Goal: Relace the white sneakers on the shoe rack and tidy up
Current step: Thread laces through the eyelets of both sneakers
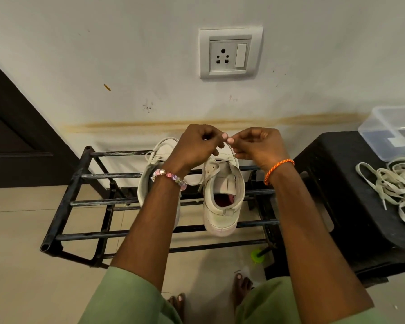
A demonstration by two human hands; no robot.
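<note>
Two white sneakers stand side by side on the top bars of a black metal shoe rack (80,203), heels toward me. The right sneaker (222,202) shows its open collar and a lace (216,168) running up from its eyelets. The left sneaker (147,176) is partly hidden by my left forearm. My left hand (197,146) and my right hand (255,146) meet above the right sneaker's toe end, fingers curled, each pinching the lace where thumbs and fingertips come together.
A black plastic stool (341,190) stands right of the rack with a heap of loose white laces (398,185) and a clear plastic box (393,132) on it. A wall socket (230,53) is above. A green-capped item (257,256) lies on the floor near my bare feet.
</note>
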